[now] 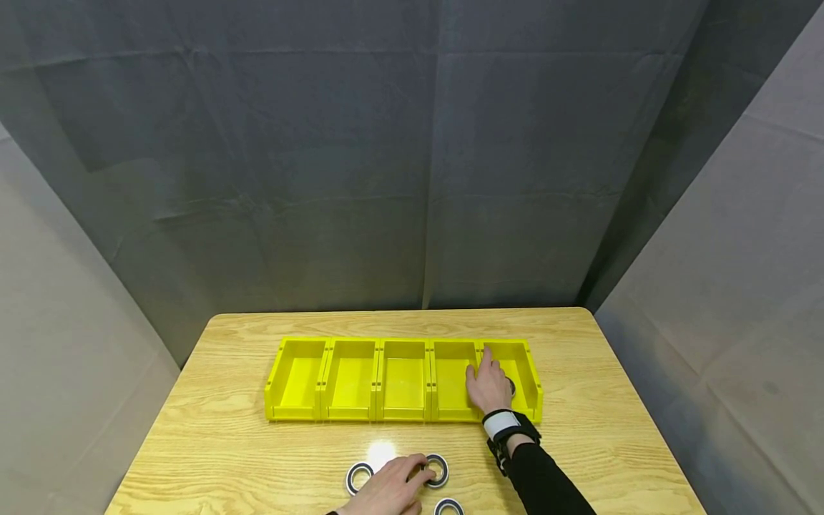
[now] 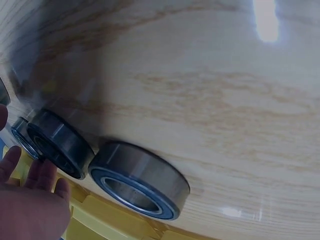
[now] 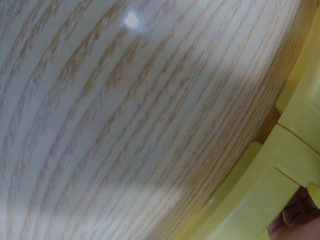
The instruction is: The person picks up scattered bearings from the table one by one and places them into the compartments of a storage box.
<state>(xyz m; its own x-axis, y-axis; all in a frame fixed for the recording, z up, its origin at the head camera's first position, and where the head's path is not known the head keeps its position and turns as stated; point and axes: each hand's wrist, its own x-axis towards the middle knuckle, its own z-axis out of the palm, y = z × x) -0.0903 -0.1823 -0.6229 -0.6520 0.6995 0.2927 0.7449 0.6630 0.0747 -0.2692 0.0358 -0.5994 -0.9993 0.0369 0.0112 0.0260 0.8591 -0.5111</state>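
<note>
Three bearings [image 1: 445,472] lie on the counter [image 1: 611,458] in front of the yellow bin row [image 1: 347,414]; a fourth bearing [image 1: 511,387] sits in the bin row's rightmost compartment, just beside the right hand [image 1: 490,388]. That hand's fingers are spread apart. Before the bin row, the left hand [image 1: 390,486] has parted fingers at one bearing; whether they grip it, I cannot tell.

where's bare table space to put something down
Left of the row of yellow plastic bins, the pale wood table is bare; also right of it, beyond the black sleeve. Crowded: the near middle, left grip among black and silver metal rings, and the row's right end, under the right grip.
</note>
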